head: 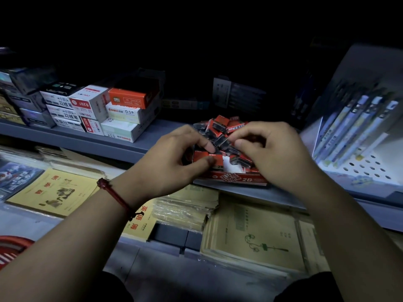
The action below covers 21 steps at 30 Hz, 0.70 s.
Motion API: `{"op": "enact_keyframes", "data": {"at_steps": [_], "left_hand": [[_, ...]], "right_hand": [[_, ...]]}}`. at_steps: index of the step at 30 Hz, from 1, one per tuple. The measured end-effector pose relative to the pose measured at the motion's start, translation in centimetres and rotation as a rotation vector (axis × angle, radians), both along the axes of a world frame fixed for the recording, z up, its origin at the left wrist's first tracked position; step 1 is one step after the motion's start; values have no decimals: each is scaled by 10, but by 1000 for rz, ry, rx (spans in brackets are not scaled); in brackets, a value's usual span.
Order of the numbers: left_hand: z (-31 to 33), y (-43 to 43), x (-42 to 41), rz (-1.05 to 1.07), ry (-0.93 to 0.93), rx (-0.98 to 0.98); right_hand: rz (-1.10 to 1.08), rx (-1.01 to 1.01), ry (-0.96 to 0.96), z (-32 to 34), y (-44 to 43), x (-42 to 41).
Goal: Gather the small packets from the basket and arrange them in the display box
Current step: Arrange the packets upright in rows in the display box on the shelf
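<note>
Both hands, left hand (174, 159) and right hand (272, 153), pinch small red-black packets (220, 127) heaped in the "2B" display box (237, 178) on a grey shelf (98, 139); left of them, "deli S207" and "0.5" boxes (122, 114).

Packets (220, 132) piled in the box (237, 177) on the shelf (91, 140); cartons (91, 107) left, notebooks (250, 236) below.

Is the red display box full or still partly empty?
Partly empty: packets heap at the display box's back; white bottom shows near its front.
</note>
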<state>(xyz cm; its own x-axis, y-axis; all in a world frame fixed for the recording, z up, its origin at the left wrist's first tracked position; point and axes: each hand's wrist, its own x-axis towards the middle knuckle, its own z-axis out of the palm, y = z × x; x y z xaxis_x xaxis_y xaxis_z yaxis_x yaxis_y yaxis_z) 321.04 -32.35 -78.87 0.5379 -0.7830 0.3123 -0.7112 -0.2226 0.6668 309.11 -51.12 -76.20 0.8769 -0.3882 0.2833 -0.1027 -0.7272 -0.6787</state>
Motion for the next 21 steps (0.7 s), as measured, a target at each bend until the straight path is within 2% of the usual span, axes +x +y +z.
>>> {"op": "enact_keyframes", "data": {"at_steps": [4,13,21], "left_hand": [[2,0,0,19,-19,1],[10,-12,-14,103,-120,-40],[8,-18,-19,97,-142,-12]], "right_hand": [[-124,-44,58,6,-18,-10],[-120,-155,217,12,-7,-22],[-126,-51,177,12,-7,-26]]}}
